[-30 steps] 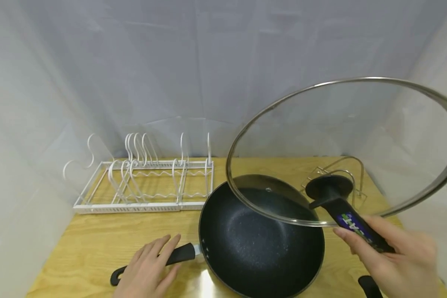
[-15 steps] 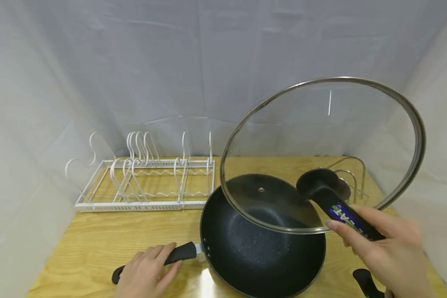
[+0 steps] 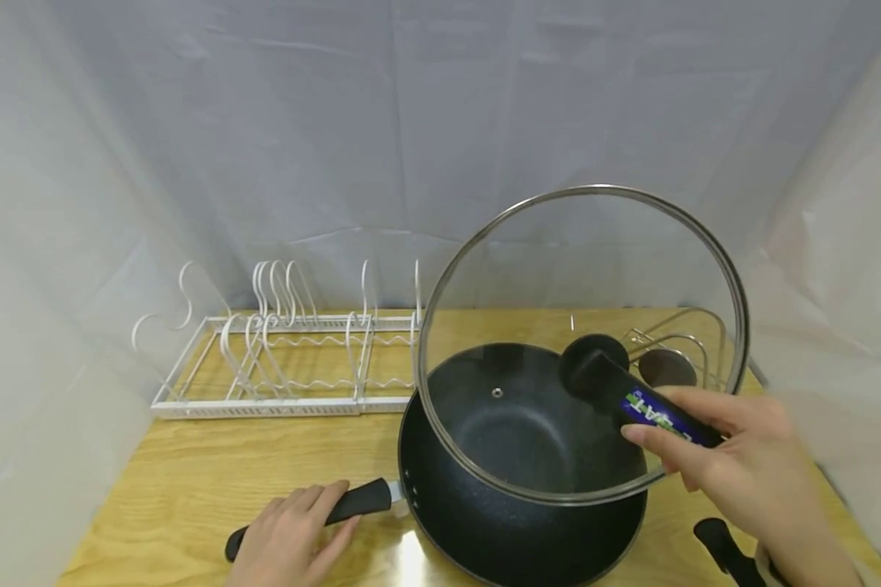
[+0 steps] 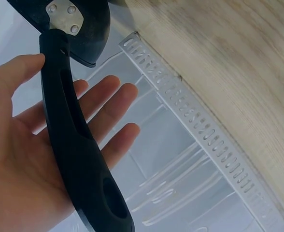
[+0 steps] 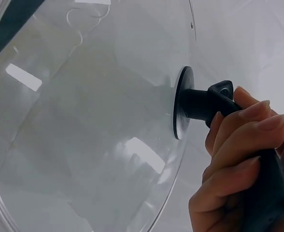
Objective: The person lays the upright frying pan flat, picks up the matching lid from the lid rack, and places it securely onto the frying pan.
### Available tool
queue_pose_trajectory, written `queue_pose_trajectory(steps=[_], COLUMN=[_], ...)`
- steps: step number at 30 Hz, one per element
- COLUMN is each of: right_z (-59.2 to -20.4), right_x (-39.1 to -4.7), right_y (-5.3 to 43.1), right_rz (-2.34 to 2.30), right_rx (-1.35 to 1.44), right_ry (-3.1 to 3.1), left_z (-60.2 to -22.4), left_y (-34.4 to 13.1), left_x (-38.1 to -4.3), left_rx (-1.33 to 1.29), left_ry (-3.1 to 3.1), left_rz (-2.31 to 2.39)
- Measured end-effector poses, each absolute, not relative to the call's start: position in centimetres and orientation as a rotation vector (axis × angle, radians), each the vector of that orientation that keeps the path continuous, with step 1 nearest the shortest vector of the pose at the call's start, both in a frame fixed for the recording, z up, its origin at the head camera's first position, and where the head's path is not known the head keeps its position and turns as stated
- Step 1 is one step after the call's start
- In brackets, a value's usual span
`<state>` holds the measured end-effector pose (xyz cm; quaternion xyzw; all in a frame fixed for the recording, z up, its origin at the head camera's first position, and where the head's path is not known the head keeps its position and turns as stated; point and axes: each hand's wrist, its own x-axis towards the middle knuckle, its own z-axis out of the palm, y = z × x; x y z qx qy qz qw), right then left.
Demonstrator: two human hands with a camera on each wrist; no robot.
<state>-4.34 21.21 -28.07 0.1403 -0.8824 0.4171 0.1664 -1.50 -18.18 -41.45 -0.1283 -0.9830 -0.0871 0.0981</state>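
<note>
In the head view my right hand grips the black handle of a glass lid with a metal rim. The lid is tilted and overlaps the far part of a black wok; whether they touch I cannot tell. In the right wrist view, curled fingers wrap the lid's handle. My left hand lies over the wok's black handle. The left wrist view has this handle crossing the palm, the thumb against its side and the other fingers fairly straight beyond it.
A white wire dish rack with upright loops stands at the back left. Behind the lid, at the back right, is a small metal wire stand. Another black handle shows by my right wrist. Pale sheeting encloses the wooden table.
My right hand has carried the lid leftward and lower, so it overlaps more of the wok. My left hand's fingers have settled lower on the wok's handle.
</note>
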Motion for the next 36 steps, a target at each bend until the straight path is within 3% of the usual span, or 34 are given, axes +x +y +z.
queue_pose_trajectory(steps=[13, 36], right_z=[-27.8, -29.1], right_x=[-6.1, -9.2], right_y=[21.4, 21.4], right_rz=[1.375, 1.714], right_rx=[0.256, 0.370], right_ry=[-2.796, -2.984], left_z=[-41.4, -42.0], left_y=[-18.0, -18.0], left_x=[-1.4, -1.6], left_rx=[-0.336, -0.398], left_ry=[-2.940, -2.837], left_rz=[-0.246, -0.139])
